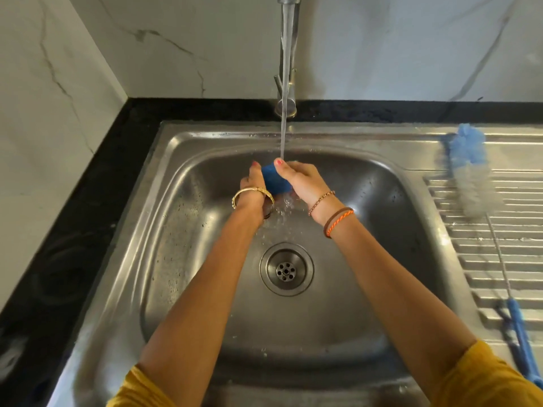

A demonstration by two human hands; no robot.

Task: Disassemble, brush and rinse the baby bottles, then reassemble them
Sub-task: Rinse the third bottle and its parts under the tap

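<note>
Head view, blue bottle part (275,180) held between both hands' grip, under tap stream (284,113)

Brushed steel sink (182,230), dull sheen, wet and spotted below the fingers (289,168). Smooth blue plastic part (274,180) between them. Polished black stone tabletop (88,183) left. Soft blue-and-white bristle brush (470,168) on ribbed steel, right. Glossy veined marble wall (147,39) behind.

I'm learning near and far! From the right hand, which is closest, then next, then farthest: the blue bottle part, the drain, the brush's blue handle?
1. Blue bottle part, held in the right hand.
2. Drain, below it in the sink.
3. Brush's blue handle, far right on the drainboard.
</note>
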